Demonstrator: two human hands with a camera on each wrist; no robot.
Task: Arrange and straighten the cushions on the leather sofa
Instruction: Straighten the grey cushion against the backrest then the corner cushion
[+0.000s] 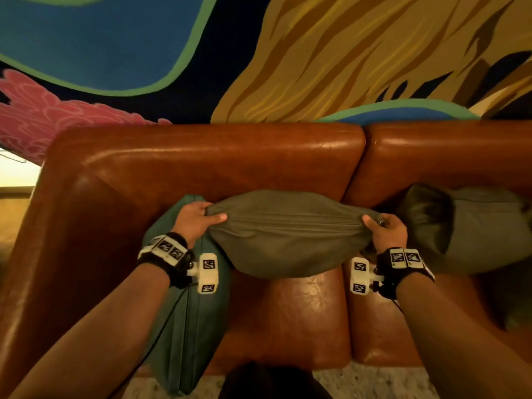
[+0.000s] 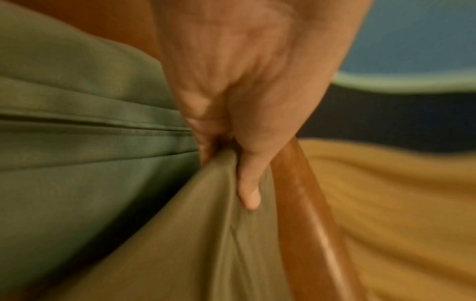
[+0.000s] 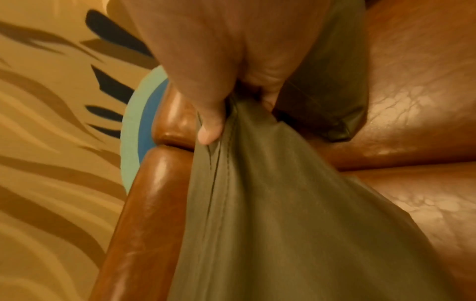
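An olive-grey cushion (image 1: 288, 237) (image 2: 206, 244) (image 3: 270, 224) stands against the backrest of the brown leather sofa (image 1: 218, 156), stretched between both hands. My left hand (image 1: 198, 218) (image 2: 231, 142) pinches its left top corner, thumb in front. Its right top corner is pinched by my right hand (image 1: 383, 228) (image 3: 226, 106). A teal cushion (image 1: 184, 326) (image 2: 77, 142) lies on its edge along the left armrest, under my left wrist. A darker grey-green cushion (image 1: 466, 228) (image 3: 335, 97) leans on the right seat section, close to my right hand.
A painted wall (image 1: 345, 59) in blue, green, pink and gold rises right behind the backrest. The seat (image 1: 302, 318) in front of the held cushion is bare leather. A seam (image 1: 364, 139) splits the two sofa sections. Speckled floor (image 1: 359, 381) shows at the bottom.
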